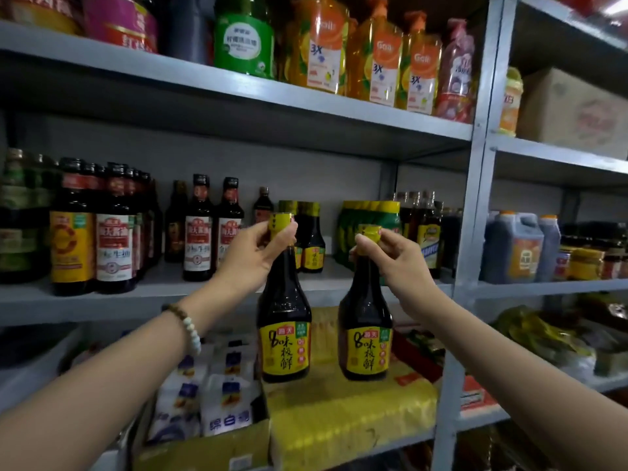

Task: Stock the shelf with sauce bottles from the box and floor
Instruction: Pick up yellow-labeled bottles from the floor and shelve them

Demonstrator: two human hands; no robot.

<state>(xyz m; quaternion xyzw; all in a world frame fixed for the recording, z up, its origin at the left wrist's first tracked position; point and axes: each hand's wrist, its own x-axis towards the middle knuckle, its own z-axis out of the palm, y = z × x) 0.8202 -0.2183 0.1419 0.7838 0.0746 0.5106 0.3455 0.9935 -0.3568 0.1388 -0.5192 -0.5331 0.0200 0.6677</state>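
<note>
I hold two dark sauce bottles with yellow labels and yellow caps in the air in front of the middle shelf (339,294). My left hand (253,254) grips the neck of the left bottle (284,334) just under its cap. My right hand (394,263) pinches the capped neck of the right bottle (365,338). Both bottles hang upright, their bases below the shelf's front edge. Two matching bottles (311,239) stand on the shelf right behind them. No box and no floor are in view.
On the middle shelf stand red-labelled sauce bottles (112,232) at left and a green pack (370,219) and jugs (513,246) at right. Detergent bottles (373,56) fill the upper shelf. Bagged goods (217,396) and yellow packs (350,413) lie below. A grey upright post (475,198) divides the bays.
</note>
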